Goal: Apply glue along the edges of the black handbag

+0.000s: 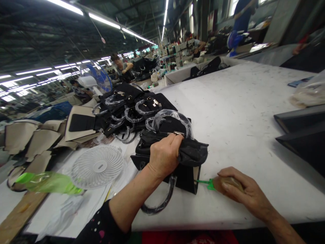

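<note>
The right hand (243, 193) is closed around a small bottle (223, 183) lying on the bench (241, 112). Its long axis runs sideways across the bench. Its green nozzle (206, 183) points toward the left hand (165, 154), with the tip at the lower corner of a black handbag (189, 176). The left hand clenches the crumpled top of this handbag. The handbag contents are hidden. More handbags (132, 108) are piled beyond the left hand, and a white fan (98, 166) lies beside it.
</note>
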`<state>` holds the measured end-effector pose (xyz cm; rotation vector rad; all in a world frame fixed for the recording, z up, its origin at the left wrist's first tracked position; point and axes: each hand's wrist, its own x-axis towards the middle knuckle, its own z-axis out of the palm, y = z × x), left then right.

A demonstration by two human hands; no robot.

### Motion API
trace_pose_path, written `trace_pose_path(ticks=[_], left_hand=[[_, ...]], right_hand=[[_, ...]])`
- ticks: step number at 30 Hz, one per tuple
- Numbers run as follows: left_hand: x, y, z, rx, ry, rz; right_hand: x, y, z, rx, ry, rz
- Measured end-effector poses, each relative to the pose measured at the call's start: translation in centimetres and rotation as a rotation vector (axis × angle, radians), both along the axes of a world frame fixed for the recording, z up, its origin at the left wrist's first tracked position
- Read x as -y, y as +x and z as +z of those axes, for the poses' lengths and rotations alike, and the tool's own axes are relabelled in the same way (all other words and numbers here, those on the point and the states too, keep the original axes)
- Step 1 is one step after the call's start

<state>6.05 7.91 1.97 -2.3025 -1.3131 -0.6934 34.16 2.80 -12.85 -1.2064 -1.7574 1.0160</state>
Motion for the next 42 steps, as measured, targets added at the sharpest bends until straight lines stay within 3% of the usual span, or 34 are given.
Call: trace_pose_path(ticks=[3,7,12,16,21,25,30,34,39,42], left_hand=[[0.1,0.0,0.0,0.014,0.001,-0.004],[0.3,-0.2,0.1,0.028,-0.028,-0.022],[0.6,-0.5,0.3,0.033,-0.040,-0.029],[1.1,-0.6,0.6,0.037,-0.090,-0.025],[1.6,-0.6,0.8,0.047,-0.109,-0.019],[1.9,-0.7,0.9,0.056,-0.152,-0.013],[2.3,-1.0,1.1,0.061,-0.191,-0.009],[2.8,-1.2,1.4,0.069,-0.246,0.005],[3.7,-1.3,2.3,0.074,-0.317,0.022],[4.3,-1.4,2.6,0.069,-0.354,0.036]], right_hand=[[0.2,0.2,-0.1,-0.002,0.007,-0.094],[0.9,0.4,0.4,-0.004,-0.037,-0.014],[1.7,0.0,0.6,-0.023,0.001,-0.023],[1.9,-0.1,0.4,-0.002,0.083,-0.135],[2.0,-0.4,0.9,-0.007,0.068,-0.023],[1.9,-0.6,0.9,0.011,0.127,-0.116],[2.1,-0.7,1.5,0.021,0.093,0.034],[2.6,-1.0,2.0,0.025,0.173,-0.035],[3.5,-1.1,1.8,0.025,0.178,0.021],[3.8,-1.2,1.8,0.045,0.276,-0.031]])
